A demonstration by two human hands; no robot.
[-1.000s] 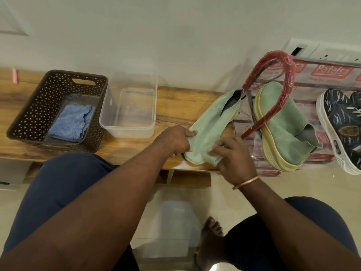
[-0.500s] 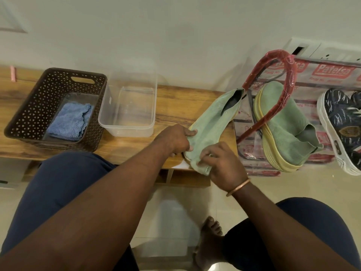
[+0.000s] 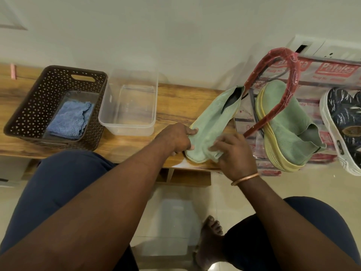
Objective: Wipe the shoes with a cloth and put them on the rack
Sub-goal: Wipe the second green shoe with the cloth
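Observation:
A light green slip-on shoe (image 3: 214,122) lies on the wooden bench (image 3: 175,98), toe toward me. My left hand (image 3: 175,138) grips the toe's left side. My right hand (image 3: 235,153) holds a bunched pale green cloth (image 3: 214,156) against the toe's right side; cloth and shoe are nearly the same colour. The matching green shoe (image 3: 287,132) with a yellow sole rests on the rack (image 3: 332,71) at the right, behind a red-wrapped bar (image 3: 291,75).
A dark patterned shoe (image 3: 343,122) sits on the rack at the far right. On the bench's left stand a brown perforated basket (image 3: 29,114) holding a blue cloth (image 3: 68,120) and an empty clear plastic tub (image 3: 129,126). My knees and a bare foot (image 3: 210,237) are below.
My right hand slid left across the shoe's toe with the cloth, then back to the right. My left hand and the shoe stayed in place.

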